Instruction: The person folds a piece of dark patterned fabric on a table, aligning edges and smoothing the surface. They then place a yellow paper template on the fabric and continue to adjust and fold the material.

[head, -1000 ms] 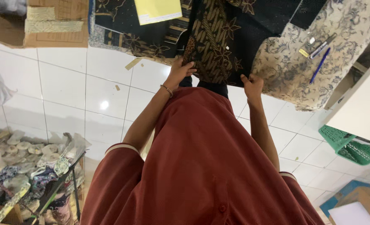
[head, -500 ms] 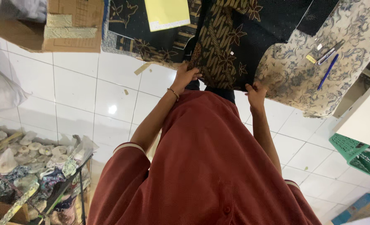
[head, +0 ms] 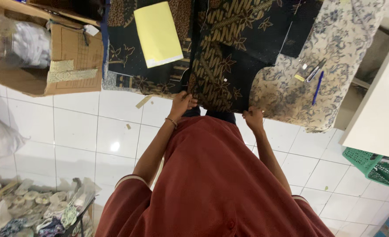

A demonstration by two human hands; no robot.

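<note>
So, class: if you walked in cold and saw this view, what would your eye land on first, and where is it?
First, the dark patterned cloth spread at top centre, with the left hand and right hand each with a grip on its near edge. Next, the bright yellow sheet lying on the fabric to the left. Below, the rust-red shirt fills the lower middle.

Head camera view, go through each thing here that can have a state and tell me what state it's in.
Dark patterned cloth: spread flat, near edge gripped by both hands.
Left hand: closed on the cloth edge.
Right hand: pinching the cloth edge.
Yellow paper: lying flat on cloth.
Blue pen: lying on the floral cloth.
Cardboard box: taped, on its side.
Green basket: on the floor.
</note>
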